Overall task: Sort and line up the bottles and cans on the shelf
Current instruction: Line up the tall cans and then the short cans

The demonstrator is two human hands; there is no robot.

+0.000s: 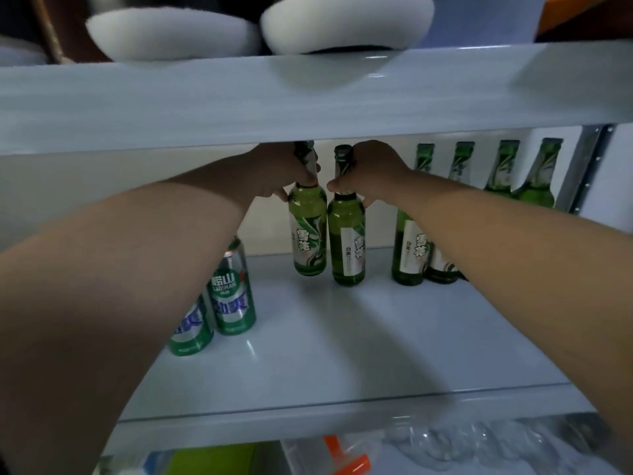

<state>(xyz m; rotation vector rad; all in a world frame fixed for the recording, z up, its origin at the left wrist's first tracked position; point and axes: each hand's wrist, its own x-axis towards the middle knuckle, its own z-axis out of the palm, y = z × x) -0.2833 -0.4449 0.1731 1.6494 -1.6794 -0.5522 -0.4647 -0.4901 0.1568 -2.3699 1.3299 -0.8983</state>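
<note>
Two green glass beer bottles stand side by side at the middle back of the white shelf [342, 337]. My left hand [277, 171] grips the neck of the left bottle [307, 231]. My right hand [371, 173] grips the neck of the right bottle [346, 241]. Further right, several more green bottles [409, 248] stand in a row along the back, partly hidden by my right forearm. Two green and silver cans [232, 296] stand at the left, one in front of the other, half covered by my left forearm.
The shelf board above [308, 97] hangs low over the bottle tops and carries white-soled shoes [342, 25]. A metal upright [589, 166] bounds the right side. Below the shelf lie clear plastic bottles [479, 443] and an orange item [346, 457].
</note>
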